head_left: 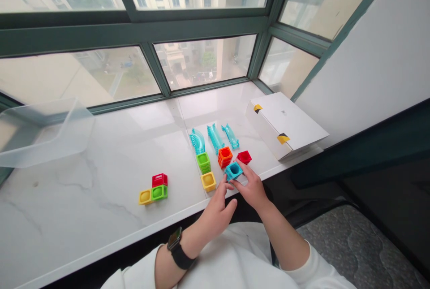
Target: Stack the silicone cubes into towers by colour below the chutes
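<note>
My right hand (pixel 250 187) grips a cyan hollow cube block (pixel 233 171) between fingers and thumb on the white marble sill (pixel 83 208). My left hand (pixel 217 210), with a black-strapped watch (pixel 178 248) on its wrist, is open, its fingertips just beside that block. Close by stand a yellow block (pixel 208 181), a green block (pixel 203 162), an orange block (pixel 225 157) and a red block (pixel 244 157). Beyond them lie several transparent teal chute pieces (pixel 215 138). Further left, a joined group of red, green and yellow blocks (pixel 154 189) sits apart from both hands.
A clear plastic bin (pixel 43 132) stands at the far left of the sill. A white box (pixel 285 125) with yellow tape lies at the right. Window frames run along the back, and the sill's front edge passes just before my arms.
</note>
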Tool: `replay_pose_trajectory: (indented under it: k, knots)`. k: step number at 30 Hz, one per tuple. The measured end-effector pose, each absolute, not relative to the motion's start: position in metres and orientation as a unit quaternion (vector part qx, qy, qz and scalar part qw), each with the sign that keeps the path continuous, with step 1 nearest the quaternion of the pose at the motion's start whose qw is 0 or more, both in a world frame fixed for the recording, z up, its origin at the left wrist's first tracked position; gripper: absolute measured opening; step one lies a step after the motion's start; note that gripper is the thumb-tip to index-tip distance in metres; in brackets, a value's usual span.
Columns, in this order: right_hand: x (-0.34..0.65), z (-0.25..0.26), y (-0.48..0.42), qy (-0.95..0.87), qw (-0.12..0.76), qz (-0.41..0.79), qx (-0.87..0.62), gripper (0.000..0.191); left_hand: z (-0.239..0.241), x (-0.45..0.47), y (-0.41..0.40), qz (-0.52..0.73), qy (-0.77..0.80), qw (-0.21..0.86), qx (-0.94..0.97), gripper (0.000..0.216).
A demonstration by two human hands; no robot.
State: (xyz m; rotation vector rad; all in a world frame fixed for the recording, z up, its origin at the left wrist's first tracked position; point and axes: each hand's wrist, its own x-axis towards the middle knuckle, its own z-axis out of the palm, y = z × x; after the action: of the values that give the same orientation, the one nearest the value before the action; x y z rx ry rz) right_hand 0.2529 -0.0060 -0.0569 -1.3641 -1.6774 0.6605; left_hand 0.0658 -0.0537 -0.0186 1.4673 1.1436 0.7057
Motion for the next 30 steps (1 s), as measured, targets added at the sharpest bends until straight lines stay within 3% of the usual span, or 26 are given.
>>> replay_pose_trajectory:
  k: [30]
  knots:
    - [0.242, -0.07, -0.007, -0.648, 0.441, 0.266, -0.561, 0.06, -0.009, 0.072, -0.052, 0.311, 0.449, 0.618, 0.565, 0.02]
